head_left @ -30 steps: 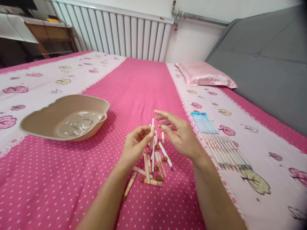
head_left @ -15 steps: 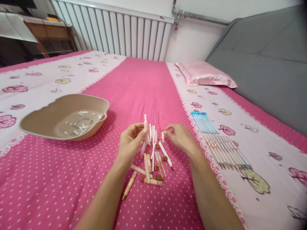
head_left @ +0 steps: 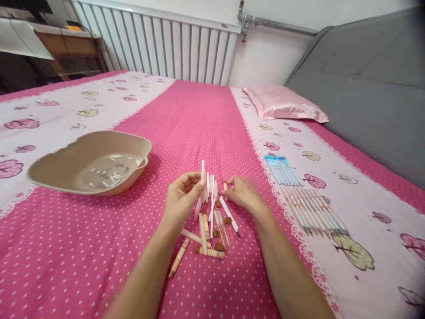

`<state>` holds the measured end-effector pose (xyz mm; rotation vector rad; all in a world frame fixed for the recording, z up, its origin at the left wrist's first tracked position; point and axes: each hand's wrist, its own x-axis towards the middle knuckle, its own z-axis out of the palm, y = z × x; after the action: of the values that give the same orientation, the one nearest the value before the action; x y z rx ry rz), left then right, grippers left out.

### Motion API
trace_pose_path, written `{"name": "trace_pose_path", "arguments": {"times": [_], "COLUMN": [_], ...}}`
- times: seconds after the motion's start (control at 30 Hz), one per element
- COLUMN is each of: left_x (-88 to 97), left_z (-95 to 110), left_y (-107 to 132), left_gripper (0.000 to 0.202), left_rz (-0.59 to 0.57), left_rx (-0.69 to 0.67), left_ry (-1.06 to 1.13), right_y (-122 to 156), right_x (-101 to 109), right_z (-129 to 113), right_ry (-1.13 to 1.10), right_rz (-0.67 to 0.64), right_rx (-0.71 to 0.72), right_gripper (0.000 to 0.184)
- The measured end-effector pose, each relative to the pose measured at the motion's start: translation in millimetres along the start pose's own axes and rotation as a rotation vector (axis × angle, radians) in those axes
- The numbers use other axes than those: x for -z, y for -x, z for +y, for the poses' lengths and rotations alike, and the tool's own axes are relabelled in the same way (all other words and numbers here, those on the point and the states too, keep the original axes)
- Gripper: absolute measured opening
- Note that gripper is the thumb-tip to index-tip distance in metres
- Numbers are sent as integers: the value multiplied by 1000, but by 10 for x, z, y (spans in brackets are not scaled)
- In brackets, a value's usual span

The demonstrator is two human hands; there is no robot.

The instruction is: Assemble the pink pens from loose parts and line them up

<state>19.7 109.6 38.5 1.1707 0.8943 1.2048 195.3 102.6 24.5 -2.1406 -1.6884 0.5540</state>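
Pen parts (head_left: 202,235) are strewn at the near centre of the pink bedsheet (head_left: 199,110). Just beyond, a peach pen piece (head_left: 203,175) is held upright, pinched by the left hand (head_left: 179,195). The half-curled right hand (head_left: 245,192) is set against a short orange piece (head_left: 225,186); whether it is gripped cannot be told. Pens (head_left: 314,210) are lined up right, a tan basin (head_left: 83,150) is placed left.

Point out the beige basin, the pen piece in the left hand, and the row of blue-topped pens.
Beige basin (head_left: 75,160), head view: its inner wall.
Pen piece (head_left: 203,174), head view: the peach section under its white tip.
Blue-topped pens (head_left: 283,172), head view: a pale blue barrel mid-row.
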Motion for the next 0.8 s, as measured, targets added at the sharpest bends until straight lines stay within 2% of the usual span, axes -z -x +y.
{"name": "trace_pose_path", "arguments": {"times": [0.1, 0.2, 0.4, 0.47, 0.67, 0.8], "left_x": [-7, -16, -31, -32, -26, -24], "left_z": [7, 17, 7, -3, -39, -58], "left_y": [7, 17, 33, 32, 29, 35], "left_gripper": [24, 24, 25, 24, 24, 23], "left_rz": [-2, -15, -105, -145, -258, -313], "left_rx": [19, 44, 54, 50, 49, 48], "left_ry": [-9, -25, -65, -87, -132, -121], "right_y": [-2, -15, 48, 105, 229, 253], "right_x": [57, 118, 260, 318, 435, 459], "right_z": [-15, -11, -112, -180, -292, -305], "right_ry": [17, -104, -742, -867, -1004, -1005], "right_rz": [-17, 21, 52, 67, 143, 156], "right_rx": [-66, -57, 95, 151, 249, 276], "right_gripper": [10, 13, 18, 18, 16, 14]}}
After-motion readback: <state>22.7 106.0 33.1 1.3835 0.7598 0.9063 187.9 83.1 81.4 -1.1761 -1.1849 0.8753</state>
